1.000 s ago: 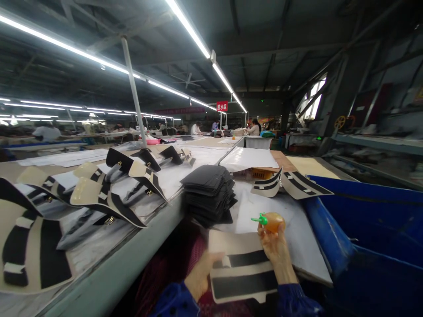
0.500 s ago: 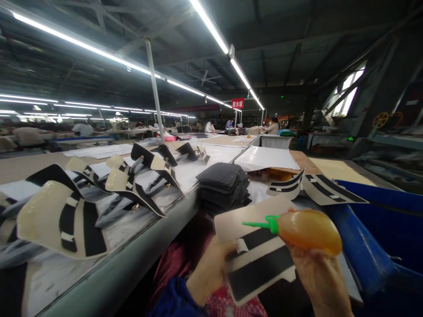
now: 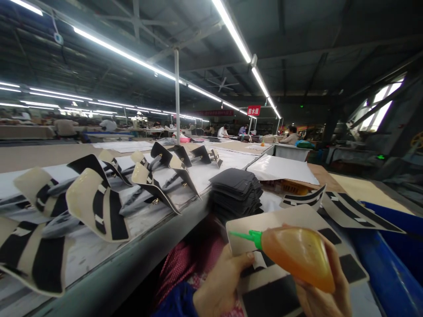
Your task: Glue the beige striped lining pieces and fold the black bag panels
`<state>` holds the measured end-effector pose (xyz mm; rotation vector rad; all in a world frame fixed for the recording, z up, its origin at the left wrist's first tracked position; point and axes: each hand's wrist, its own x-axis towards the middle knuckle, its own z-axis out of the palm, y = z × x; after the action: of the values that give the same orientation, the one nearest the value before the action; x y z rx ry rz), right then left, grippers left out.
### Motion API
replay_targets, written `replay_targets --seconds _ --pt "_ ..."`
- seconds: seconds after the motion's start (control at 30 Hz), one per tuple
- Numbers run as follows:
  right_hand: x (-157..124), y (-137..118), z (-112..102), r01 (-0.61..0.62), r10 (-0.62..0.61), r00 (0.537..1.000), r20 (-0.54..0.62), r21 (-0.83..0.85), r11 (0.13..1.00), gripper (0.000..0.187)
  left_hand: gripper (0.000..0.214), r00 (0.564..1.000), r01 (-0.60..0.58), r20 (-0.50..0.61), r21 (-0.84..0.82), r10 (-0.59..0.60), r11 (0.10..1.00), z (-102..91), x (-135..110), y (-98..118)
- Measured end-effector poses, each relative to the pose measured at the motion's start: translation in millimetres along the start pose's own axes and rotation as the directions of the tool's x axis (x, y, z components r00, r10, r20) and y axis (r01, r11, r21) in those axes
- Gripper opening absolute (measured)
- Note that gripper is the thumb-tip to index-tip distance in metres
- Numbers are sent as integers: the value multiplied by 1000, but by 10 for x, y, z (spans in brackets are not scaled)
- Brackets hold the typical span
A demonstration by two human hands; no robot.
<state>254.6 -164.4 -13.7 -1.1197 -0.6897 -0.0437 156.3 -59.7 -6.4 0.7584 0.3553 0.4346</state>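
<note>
My right hand (image 3: 335, 286) is wrapped round a squeeze glue bottle (image 3: 294, 253) of amber liquid. Its green nozzle (image 3: 246, 236) points left, over the upper left corner of a beige panel (image 3: 291, 219) with black strips; whether the tip touches cannot be told. My left hand (image 3: 220, 279) grips that panel by its left edge, thumb on top near a small white tab. The bottle and my right hand hide part of the panel's middle.
A stack of dark grey pieces (image 3: 235, 189) stands at the table corner ahead. Several curved beige-and-black panels (image 3: 99, 207) stand on the left table. More striped panels (image 3: 360, 211) lie at right, beside a blue bin (image 3: 386, 264). People work far back.
My view has swung left, so the surroundings sit further right. The bottle has tilted, and its nozzle has moved from over the panel's middle towards its upper left corner.
</note>
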Motion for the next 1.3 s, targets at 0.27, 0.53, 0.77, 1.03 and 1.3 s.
replay_targets --seconds 0.27,0.53,0.77,1.03,1.3 --pt "70 121 47 71 -70 964 -255 -6 997 63 34 998 -58 -2 -2 58 998 -50 20 -14" --pt "-133 183 145 69 -62 991 -121 51 996 67 32 987 -153 42 -24 154 988 -30 -15 14" --pt "-70 80 265 90 -84 995 -60 100 991 62 40 982 -182 42 -2 182 983 -71 -17 25" --pt "-98 147 236 73 -68 991 -111 45 996 74 36 976 -215 29 -10 215 977 -85 -29 64" --pt "-80 183 192 51 -51 997 -50 -3 999 77 33 957 -277 85 3 276 961 -128 -7 59"
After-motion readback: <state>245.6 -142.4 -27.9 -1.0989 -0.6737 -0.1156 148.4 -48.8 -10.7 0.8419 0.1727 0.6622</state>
